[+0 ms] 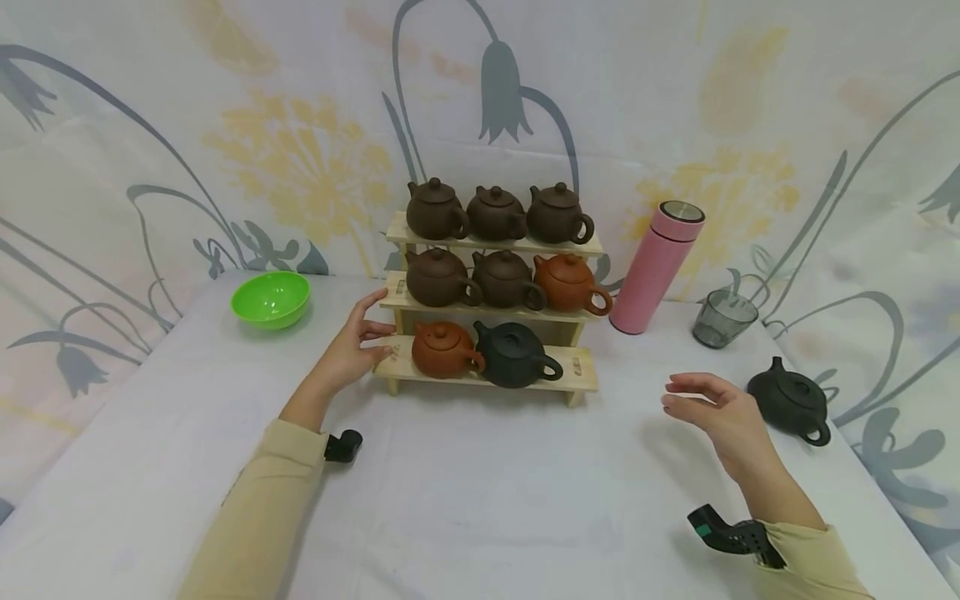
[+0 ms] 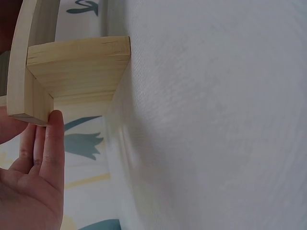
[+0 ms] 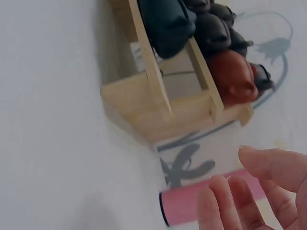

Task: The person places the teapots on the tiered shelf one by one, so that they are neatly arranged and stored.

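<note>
My left hand [image 1: 347,348] holds the left end of a three-tier wooden rack [image 1: 583,372], thumb by the lowest shelf. In the left wrist view the fingers [image 2: 53,151] lie along the shelf's end. Brown teapots fill the top tier, among them a round one [image 1: 433,212]. Two brown teapots and a reddish one [image 1: 567,283] occupy the middle. Below sit an orange-brown teapot [image 1: 441,351] and a black teapot [image 1: 512,357]. My right hand [image 1: 723,421] hovers over the table with loosely bent fingers, holding nothing. Another black teapot [image 1: 787,400] stands just beyond it.
A pink thermos [image 1: 654,271] stands right of the rack, with a grey transparent cup [image 1: 723,319] beside it. On the left is a green bowl [image 1: 271,301]. White cloth covers the table [image 1: 480,500], and a flower-patterned cloth [image 1: 300,150] hangs behind.
</note>
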`<state>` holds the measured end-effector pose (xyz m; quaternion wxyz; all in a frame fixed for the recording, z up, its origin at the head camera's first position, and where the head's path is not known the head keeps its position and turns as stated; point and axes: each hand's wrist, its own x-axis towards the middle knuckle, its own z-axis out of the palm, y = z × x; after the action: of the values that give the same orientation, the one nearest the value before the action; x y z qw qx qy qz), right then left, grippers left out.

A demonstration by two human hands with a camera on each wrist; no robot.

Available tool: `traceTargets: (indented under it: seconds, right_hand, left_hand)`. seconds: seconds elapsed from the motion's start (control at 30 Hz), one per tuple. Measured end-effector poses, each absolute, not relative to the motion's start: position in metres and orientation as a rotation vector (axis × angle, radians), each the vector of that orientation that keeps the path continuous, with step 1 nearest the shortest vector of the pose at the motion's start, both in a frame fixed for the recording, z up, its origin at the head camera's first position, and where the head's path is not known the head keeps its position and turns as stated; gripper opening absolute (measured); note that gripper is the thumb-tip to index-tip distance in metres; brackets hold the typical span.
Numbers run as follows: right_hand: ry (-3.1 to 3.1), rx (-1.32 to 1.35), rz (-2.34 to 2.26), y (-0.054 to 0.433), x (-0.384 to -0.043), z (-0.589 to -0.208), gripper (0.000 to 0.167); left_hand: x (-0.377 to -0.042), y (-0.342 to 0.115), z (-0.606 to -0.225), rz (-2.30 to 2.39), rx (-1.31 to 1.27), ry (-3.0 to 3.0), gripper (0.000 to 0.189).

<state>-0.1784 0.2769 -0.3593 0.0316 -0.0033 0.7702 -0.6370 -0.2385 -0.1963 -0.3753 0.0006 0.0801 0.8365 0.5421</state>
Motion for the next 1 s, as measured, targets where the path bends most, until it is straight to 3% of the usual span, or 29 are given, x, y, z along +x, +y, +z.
traceTargets:
  seconds: [0.27,0.67,1.0]
  right_hand:
    - [2.399,0.084,-2.119,0.352,-0.194,-0.410,0.062]
    - [2.255,0.130,-2.426,0.411,-0.180,-0.415,0.040]
    - [2.478,0.714,-2.230,0.398,-0.150,-0.376,0.027]
  left_hand:
    - [-0.237,-0.196,-0.375,1.690,0.240,2.641,0.082]
    - [-0.236,-0.196,-0.373,1.690,0.242,2.648,0.082]
    - [-0.237,-0.196,-0.375,1.693,0.258,2.641,0.082]
